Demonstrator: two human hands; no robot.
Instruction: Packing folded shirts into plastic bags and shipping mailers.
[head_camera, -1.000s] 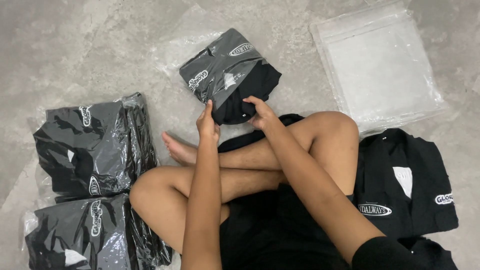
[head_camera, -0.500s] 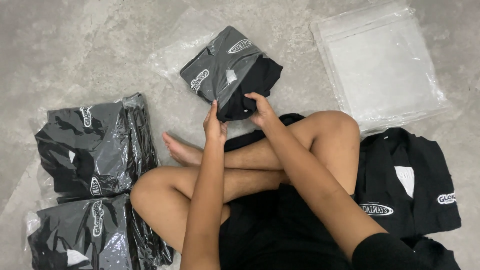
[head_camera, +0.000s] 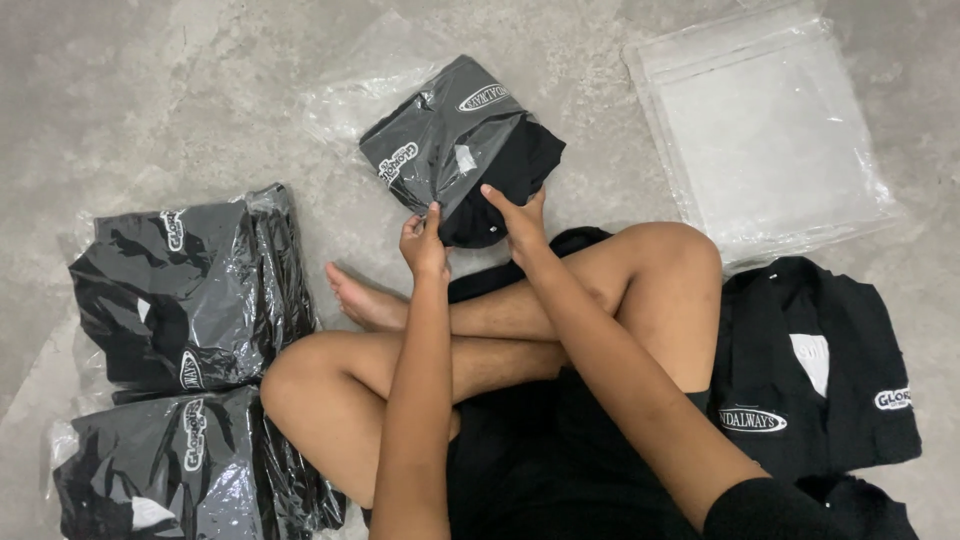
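The lower stack of bagged black garments (head_camera: 190, 470) at 7 o'clock runs off the bottom edge, and the black folded shirt (head_camera: 815, 370) at 4 o'clock is partly behind a knee.

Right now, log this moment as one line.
left hand: pinching bag edge | right hand: pressing black garment into clear bag | bagged stacks left | empty bags right

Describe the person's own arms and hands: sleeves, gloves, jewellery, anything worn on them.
Both hands are bare: no gloves, rings or watch show on the left hand or the right hand. The left forearm is uncovered down to the picture's lower edge. The right forearm is bare until a black sleeve begins near the elbow. Fingernails look short and unpainted.
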